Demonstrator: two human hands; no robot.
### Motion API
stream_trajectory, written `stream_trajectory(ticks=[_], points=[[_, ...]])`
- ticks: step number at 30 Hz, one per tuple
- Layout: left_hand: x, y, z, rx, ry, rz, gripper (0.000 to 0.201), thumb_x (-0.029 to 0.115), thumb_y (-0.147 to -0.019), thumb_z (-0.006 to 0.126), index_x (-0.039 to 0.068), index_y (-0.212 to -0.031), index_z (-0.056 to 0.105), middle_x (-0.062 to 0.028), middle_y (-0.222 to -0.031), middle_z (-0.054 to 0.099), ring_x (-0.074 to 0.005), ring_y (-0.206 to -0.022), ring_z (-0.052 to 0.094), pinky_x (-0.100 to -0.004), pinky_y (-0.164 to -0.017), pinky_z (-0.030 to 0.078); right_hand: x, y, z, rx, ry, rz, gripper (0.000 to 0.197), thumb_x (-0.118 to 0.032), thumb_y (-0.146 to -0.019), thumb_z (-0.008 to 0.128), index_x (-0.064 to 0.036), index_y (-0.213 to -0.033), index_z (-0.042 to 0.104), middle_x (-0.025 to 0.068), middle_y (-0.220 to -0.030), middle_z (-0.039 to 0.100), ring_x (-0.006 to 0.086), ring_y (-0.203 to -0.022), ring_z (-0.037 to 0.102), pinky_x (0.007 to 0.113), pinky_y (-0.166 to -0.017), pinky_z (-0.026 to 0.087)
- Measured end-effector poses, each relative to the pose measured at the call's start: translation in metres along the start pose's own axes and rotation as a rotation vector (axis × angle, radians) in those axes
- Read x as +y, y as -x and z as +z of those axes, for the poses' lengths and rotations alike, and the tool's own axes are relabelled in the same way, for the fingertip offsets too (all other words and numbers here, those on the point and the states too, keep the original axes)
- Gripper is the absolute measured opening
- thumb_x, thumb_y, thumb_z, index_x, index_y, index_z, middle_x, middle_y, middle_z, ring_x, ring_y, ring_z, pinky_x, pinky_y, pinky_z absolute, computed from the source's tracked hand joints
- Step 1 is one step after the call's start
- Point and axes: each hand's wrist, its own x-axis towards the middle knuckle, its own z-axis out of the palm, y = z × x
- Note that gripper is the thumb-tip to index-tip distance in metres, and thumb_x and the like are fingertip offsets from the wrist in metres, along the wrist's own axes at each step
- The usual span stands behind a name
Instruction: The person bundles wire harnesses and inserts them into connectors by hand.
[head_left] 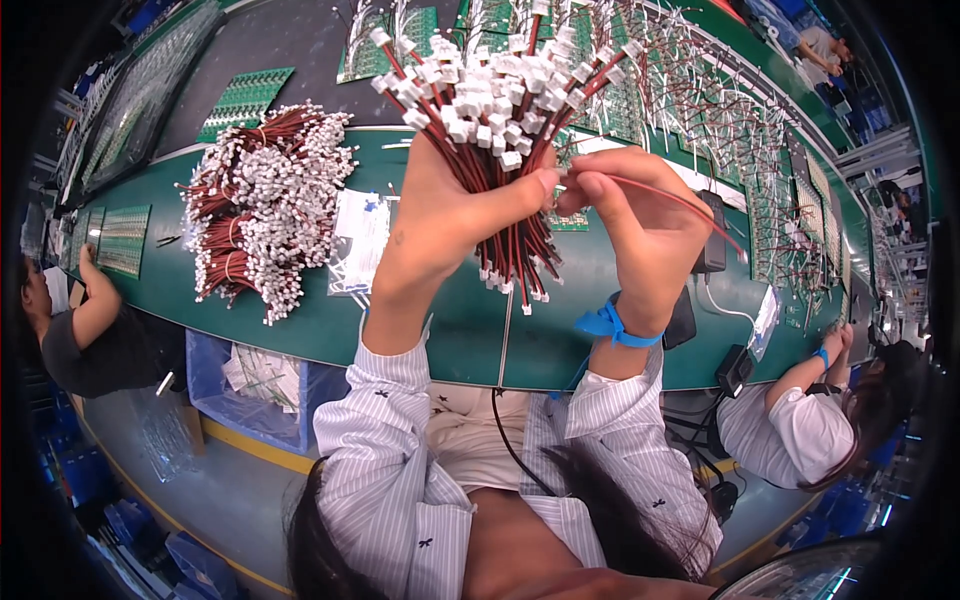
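Green workbench [400,330] runs across a busy assembly room. Nearest, the left hand [440,215] is clenched around a thick bundle of red wire leads [500,150] with white plastic connectors, held upright above the bench. Just beside it, the right hand [640,225] pinches 1 single red wire [690,205] drawn from the bundle. The leads look light, limp and easily tangled, best gripped mid-length. Farther left lies a heap of similar wire bundles [262,205]. Beyond, green circuit boards [245,98] cover the bench, and 2 co-workers sit alongside.
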Motion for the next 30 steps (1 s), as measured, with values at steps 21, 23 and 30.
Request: stream_trajectory(ticks=[21,23,30], points=[[0.045,0.023,-0.066,0.361,0.104,0.475,0.030,-0.002,-0.071,0.057,-0.005,-0.097,0.044,-0.0111,-0.073,0.051,-0.0184,-0.062,0.051,-0.0322,-0.059,0.044,0.111,0.036,-0.007,-0.496,0.594,0.224,0.016,0.004,-0.073,0.057,0.0020,-0.089,0.062,0.0118,-0.083,0.063,0.0204,-0.074,0.063,0.027,-0.067,0.050],[0.046,0.023,-0.065,0.353,0.106,0.474,0.030,-0.002,-0.071,0.057,-0.004,-0.097,0.044,-0.0110,-0.073,0.051,-0.0184,-0.062,0.051,-0.0322,-0.059,0.044,0.126,0.041,-0.006,-0.515,0.663,0.087,0.015,0.005,-0.073,0.057,0.0020,-0.087,0.062,0.0132,-0.083,0.063,0.0236,-0.075,0.062,0.029,-0.068,0.049],[0.045,0.023,-0.065,0.305,0.098,0.445,0.028,-0.003,-0.071,0.058,-0.004,-0.096,0.044,-0.0095,-0.071,0.050,-0.0165,-0.062,0.052,-0.0293,-0.059,0.044,0.146,0.042,-0.004,-0.520,0.702,0.017,0.013,0.005,-0.072,0.056,0.0038,-0.084,0.061,0.0158,-0.085,0.061,0.0292,-0.081,0.059,0.032,-0.072,0.047]])
